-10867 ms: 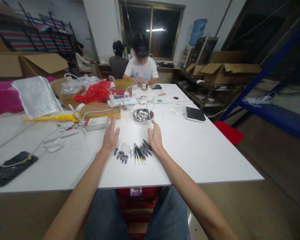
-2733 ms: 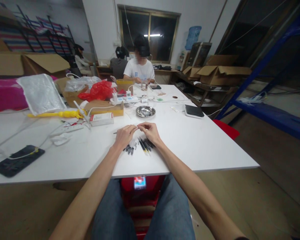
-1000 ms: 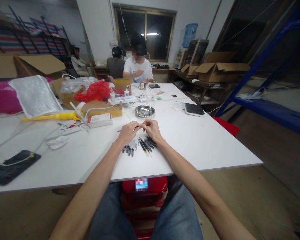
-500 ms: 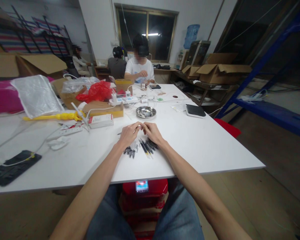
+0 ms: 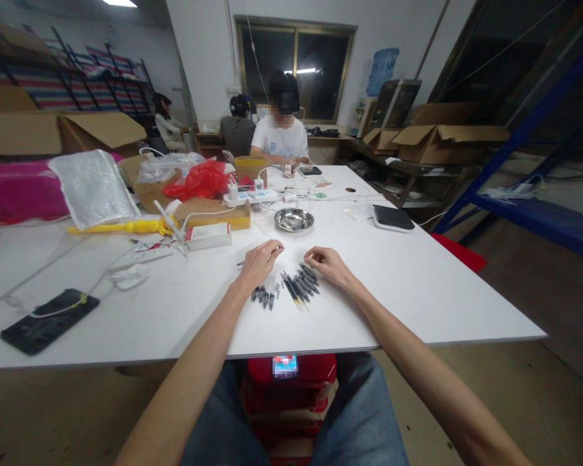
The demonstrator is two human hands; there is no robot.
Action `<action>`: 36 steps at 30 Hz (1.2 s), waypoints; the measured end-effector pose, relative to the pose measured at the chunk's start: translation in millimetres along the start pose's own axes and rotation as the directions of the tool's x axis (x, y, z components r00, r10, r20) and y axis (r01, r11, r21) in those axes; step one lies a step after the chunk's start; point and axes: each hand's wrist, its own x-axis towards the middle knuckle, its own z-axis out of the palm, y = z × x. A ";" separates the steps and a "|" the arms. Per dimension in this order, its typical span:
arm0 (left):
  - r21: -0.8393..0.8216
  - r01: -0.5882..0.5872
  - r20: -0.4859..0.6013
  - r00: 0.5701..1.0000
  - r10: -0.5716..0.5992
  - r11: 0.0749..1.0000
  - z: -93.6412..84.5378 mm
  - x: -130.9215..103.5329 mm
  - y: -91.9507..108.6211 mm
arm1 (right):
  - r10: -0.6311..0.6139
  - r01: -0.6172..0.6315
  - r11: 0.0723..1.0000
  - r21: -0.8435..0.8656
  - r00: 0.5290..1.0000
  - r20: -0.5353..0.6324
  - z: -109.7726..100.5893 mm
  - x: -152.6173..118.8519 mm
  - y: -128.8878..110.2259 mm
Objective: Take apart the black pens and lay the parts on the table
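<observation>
My left hand (image 5: 263, 264) is closed in a pinch over the white table (image 5: 418, 294). A tiny dark bit shows at its fingertips, too small to name. My right hand (image 5: 331, 265) has curled fingers, thumb and forefinger tips drawn close by the upper end of the black pen barrels (image 5: 307, 279); what they hold, if anything, I cannot make out. Thin pen refills (image 5: 291, 288) with yellowish ends lie left of the barrels. Closer to my left wrist are several clear tubes with black tips (image 5: 264, 297) and small springlike pieces (image 5: 278, 287).
Beyond my hands stands a round metal dish (image 5: 294, 221) with small dark bits inside. A white box (image 5: 208, 235), a power strip (image 5: 251, 196), cables and a red bag (image 5: 201, 180) crowd the left. A black-topped device (image 5: 392, 218) lies right. A person (image 5: 282, 139) sits across.
My hands were together at the fingertips and have come apart; the right one moved right, toward the black barrels' upper end. The whole view shifted slightly.
</observation>
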 end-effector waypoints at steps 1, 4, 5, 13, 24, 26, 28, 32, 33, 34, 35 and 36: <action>0.002 -0.011 0.007 1.000 0.011 1.000 0.4 0.3 0.4 | 0.005 -0.005 1.000 -0.010 1.000 0.028 -1.2 -3.7 0.7; 0.013 -0.022 0.003 1.000 0.022 1.000 1.3 0.9 0.8 | 0.027 -0.020 0.990 -0.136 0.998 0.051 1.6 -7.6 -1.6; 0.015 -0.023 0.000 1.000 0.023 1.000 1.5 1.0 0.6 | 0.029 -0.018 0.980 -0.199 0.998 0.052 3.7 -5.7 -2.7; 0.008 -0.034 0.004 0.999 0.034 0.999 2.8 1.1 -1.6 | -0.102 0.100 0.976 -0.193 0.995 0.000 9.9 41.4 -6.3; -0.141 -0.059 0.031 0.997 0.064 0.988 6.8 4.5 -4.6 | 0.045 -0.010 0.937 0.348 0.995 -0.093 34.9 36.5 9.0; -0.159 -0.065 0.022 0.997 0.070 0.985 6.7 4.3 -4.9 | 0.050 -0.012 0.930 0.367 0.994 -0.095 34.7 35.0 10.4; -0.170 -0.066 0.001 0.998 0.068 0.983 6.1 3.8 -5.0 | 0.017 0.016 0.934 0.356 0.996 -0.089 33.8 34.0 9.6; -0.182 -0.073 -0.046 0.997 0.066 0.981 5.5 3.1 -4.6 | -0.072 0.104 0.941 0.323 0.991 -0.109 32.8 33.7 7.2; -0.185 -0.075 -0.050 0.997 0.067 0.980 5.7 3.1 -4.6 | -0.069 0.107 0.942 0.318 0.989 -0.129 32.8 34.2 7.3; -0.187 -0.077 -0.051 0.996 0.068 0.979 6.1 3.2 -4.6 | -0.052 0.099 0.943 0.318 0.987 -0.154 32.9 34.7 7.8; -0.187 -0.077 -0.051 0.996 0.069 0.979 6.6 3.3 -4.8 | -0.026 0.084 0.943 0.322 0.983 -0.182 33.0 35.4 8.5; -0.186 -0.078 -0.051 0.996 0.069 0.979 7.1 3.4 -5.0 | 0.004 0.066 0.942 0.330 0.979 -0.206 33.0 36.0 9.3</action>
